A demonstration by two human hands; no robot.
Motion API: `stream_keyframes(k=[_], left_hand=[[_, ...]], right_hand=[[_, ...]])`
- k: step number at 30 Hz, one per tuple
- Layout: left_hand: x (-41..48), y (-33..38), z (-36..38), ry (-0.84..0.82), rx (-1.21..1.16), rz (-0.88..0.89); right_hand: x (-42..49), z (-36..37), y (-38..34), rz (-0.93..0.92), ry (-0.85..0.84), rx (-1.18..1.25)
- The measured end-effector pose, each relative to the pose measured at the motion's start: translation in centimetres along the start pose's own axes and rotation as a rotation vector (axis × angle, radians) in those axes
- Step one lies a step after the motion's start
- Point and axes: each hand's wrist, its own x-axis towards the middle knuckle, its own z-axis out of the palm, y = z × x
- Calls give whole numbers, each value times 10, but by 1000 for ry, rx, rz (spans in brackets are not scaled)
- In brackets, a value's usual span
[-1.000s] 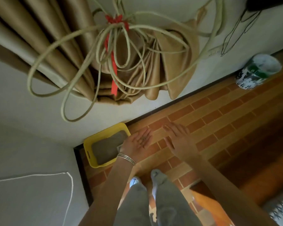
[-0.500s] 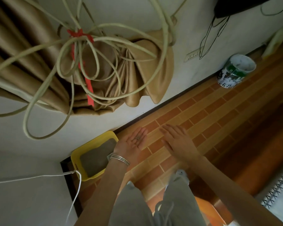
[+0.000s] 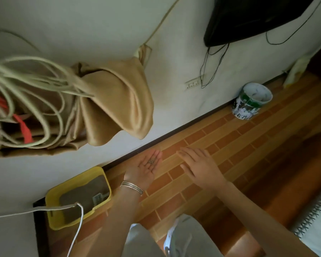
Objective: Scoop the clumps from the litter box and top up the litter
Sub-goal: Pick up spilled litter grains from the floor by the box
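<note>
Against the wall (image 3: pixel 174 52), on the brick floor (image 3: pixel 230 145), the yellow litter box (image 3: pixel 63 224) is set, grey litter (image 3: pixel 82 191) inside. Left hand (image 3: pixel 146 168) is held flat, palm up, dark grains (image 3: pixel 151 161) lying on it; right hand (image 3: pixel 202 168) is spread palm down, empty.

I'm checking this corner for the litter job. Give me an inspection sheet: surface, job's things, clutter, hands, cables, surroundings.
Surface: brick-pattern tile floor.
Job's things: yellow litter box in the wall corner, with grey litter inside and a pale scoop-like thing at its right edge. No litter bag seen.
Clutter: paint-spattered can by the wall.
Hands: left hand palm up, with a few dark grains on it. Right hand flat, palm down, over the floor.
Cables: white cable crossing the litter box. Black wires hanging below a dark screen.
Surroundings: tied tan curtain with pale cords. Fringed rug at right.
</note>
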Motion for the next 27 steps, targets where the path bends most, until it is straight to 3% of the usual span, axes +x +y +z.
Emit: stream_keyframes(k=[3,5,18,27], left_hand=[[33,-32,16,66,139,120],[49,-56,30,24,236,206],[153,-157,112,-33,513,72],[247,-191,193,-40,544,-41]], right_hand=[[-9,-15,49,29,1,-12],[-15,-24,78,50,10,-15],[-49,-32,210,234,77,13],[-20,-44,323,343,48,-43]])
